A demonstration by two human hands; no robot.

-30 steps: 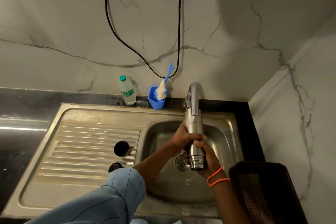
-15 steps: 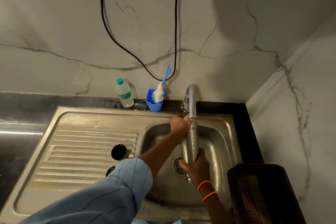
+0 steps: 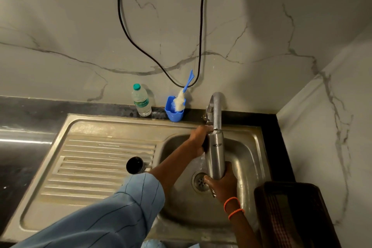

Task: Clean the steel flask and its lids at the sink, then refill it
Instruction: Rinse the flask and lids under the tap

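Over the sink basin (image 3: 249,159) I hold the steel flask (image 3: 216,157) tilted, its upper end right under the tap spout (image 3: 217,110). My right hand (image 3: 221,184) grips the flask's lower end. Higher up, my left hand (image 3: 198,140) curls its fingers round the flask's upper end beside the spout. Water runs down along the flask's left side. One black lid (image 3: 134,165) stands on the ribbed drainboard (image 3: 90,159); my left sleeve hides whatever lies just below it.
A plastic water bottle (image 3: 141,100) and a blue holder (image 3: 174,111) with a bottle brush (image 3: 181,98) stand against the wall. A black cable (image 3: 141,50) hangs above them. A dark basket (image 3: 291,215) sits at the sink's right front. The drain (image 3: 200,182) is under the flask.
The flask has moved up and back until its end sits under the spout. My left hand slid from the flask's middle to its upper end; my right hand kept hold of the lower end.
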